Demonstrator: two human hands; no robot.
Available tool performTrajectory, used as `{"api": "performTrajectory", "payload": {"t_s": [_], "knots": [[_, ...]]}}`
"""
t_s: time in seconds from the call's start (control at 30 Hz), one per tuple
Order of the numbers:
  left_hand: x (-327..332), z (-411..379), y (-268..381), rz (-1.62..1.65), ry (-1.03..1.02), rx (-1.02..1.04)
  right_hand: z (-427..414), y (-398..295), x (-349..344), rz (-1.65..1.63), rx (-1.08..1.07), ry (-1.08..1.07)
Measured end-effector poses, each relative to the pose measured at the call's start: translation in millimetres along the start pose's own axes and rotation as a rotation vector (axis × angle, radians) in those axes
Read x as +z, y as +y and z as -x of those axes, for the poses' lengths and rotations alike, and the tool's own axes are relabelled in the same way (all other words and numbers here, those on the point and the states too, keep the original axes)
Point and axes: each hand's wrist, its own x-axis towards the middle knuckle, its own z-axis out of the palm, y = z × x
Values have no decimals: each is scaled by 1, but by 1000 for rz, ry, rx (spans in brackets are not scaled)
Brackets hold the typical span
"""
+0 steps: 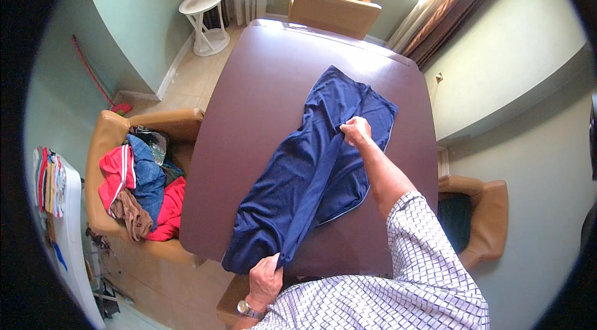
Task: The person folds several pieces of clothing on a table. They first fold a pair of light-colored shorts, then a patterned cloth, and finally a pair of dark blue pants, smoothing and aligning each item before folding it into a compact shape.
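Navy blue trousers (289, 171) with thin pale piping along the side lie spread lengthwise over the dark brown table (233, 111). Their waist end points to the far side and the leg ends reach the near edge. My right hand (357, 130) pinches the fabric near the crotch. Down at the near table edge, my left hand (266, 278), with a wristwatch above it, grips the hem of one leg. Between my two hands that leg's fabric is drawn into a long, narrow fold. The other leg lies wrinkled to the left.
A tan armchair (109, 120) at the left holds a heap of clothes (144, 181) in red, denim and brown. Another tan chair (494, 218) is at the right, and one (333, 10) stands beyond the far edge. A round white side table (203, 1) stands by the curtains.
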Motion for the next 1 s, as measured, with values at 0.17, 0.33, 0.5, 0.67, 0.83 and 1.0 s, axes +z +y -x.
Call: {"api": "performTrajectory", "payload": {"t_s": [0.17, 0.33, 0.5, 0.67, 0.83, 1.0], "knots": [[3, -2, -2, 19, -8, 13, -5, 20, -9, 5, -27, 52], [2, 2, -6, 11, 14, 4, 30, 24, -3, 93, 168, -113], [-1, -2, -2, 6, -20, -1, 67, 35, 8, -347, 373, -241], [-1, -1, -4, 15, 12, 4, 109, 49, 32, -484, 343, -346], [-2, -1, -4, 23, 19, 17, 116, 62, 54, -745, 380, -405], [-3, 2, -2, 14, 29, 3, 101, 64, 62, -928, 377, -327]]}}
